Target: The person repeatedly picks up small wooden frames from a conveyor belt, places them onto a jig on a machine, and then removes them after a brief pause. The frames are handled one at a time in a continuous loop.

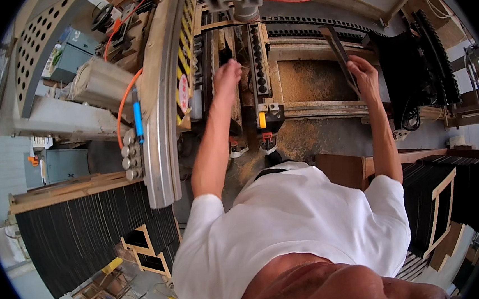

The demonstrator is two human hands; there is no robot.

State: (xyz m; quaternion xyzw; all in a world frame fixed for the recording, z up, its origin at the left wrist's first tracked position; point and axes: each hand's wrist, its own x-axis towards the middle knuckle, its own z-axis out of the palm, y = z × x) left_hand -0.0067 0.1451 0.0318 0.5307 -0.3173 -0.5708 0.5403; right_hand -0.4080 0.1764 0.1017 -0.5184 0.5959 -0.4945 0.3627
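Note:
My right hand (364, 73) grips a long, thin dark strip (335, 46) near its lower end. The strip tilts over the right side of the machine, its far end pointing up and left. My left hand (227, 78) is closed over the narrow channel of the machine (274, 106), left of a row of black round rollers (259, 69). Whatever its curled fingers hold, if anything, is hidden. Between the machine's right-hand rails is a recess with sawdust (313, 82) in it.
A metal beam (158, 122) with black and yellow striping stands left of my left arm. Stacks of black strips lie at the lower left (88, 229) and right (426, 196). Black cloth (399, 75) and a cable chain hang at the right. An orange hose (121, 111) runs at the left.

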